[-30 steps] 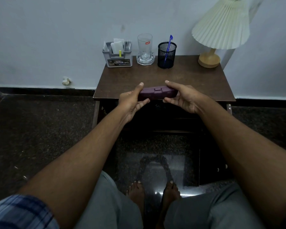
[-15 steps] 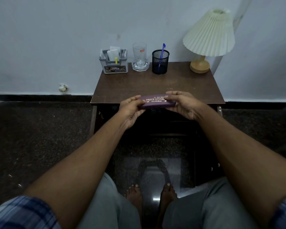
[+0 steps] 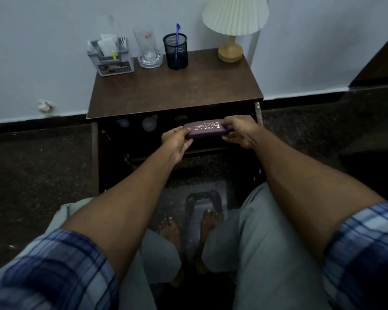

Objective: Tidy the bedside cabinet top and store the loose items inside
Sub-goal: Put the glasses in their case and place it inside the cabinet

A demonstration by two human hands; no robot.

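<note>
A purple spectacle case (image 3: 205, 128) with gold lettering is held level between both hands, just below the front edge of the brown cabinet top (image 3: 175, 90) and in front of the dark open compartment. My left hand (image 3: 176, 142) grips its left end, thumb on top. My right hand (image 3: 239, 130) grips its right end with curled fingers. Inside the compartment, two pale round bulbs (image 3: 149, 124) lie on the upper shelf to the left of the case.
Along the back of the top stand a grey organiser (image 3: 112, 61) with papers, a clear glass (image 3: 148, 50), a black mesh pen cup (image 3: 175, 51) with a blue pen, and a lamp (image 3: 232, 25). The cabinet doors hang open at both sides. My bare feet (image 3: 188, 224) rest on the dark floor.
Both hands have carried the case down from above the top's front edge to in front of the open compartment. Its lettered face now shows. The view has tilted down.
</note>
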